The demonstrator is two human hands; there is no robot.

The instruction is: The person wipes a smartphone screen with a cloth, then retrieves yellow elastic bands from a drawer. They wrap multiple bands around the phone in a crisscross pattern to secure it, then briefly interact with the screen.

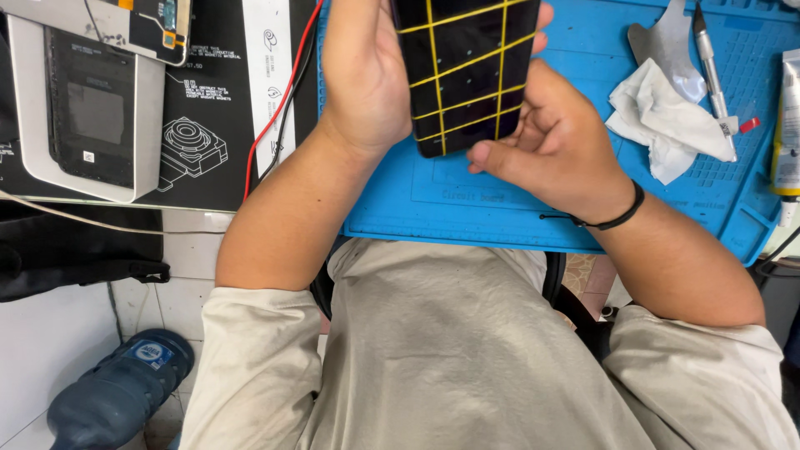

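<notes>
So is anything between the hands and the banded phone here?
Nothing visible. The left hand grips the black phone along one edge and the right hand cups its other edge and lower corner, both touching it directly. Only yellow rubber bands wrap the phone.

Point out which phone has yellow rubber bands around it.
The black phone held between the left hand and right hand; the phone in the white tray has none.

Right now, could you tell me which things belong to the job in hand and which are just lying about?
In hand: black phone bound with yellow rubber bands, held by left hand and right hand over the blue mat.

Lying about: white cloth, craft knife, glue tube.
</notes>
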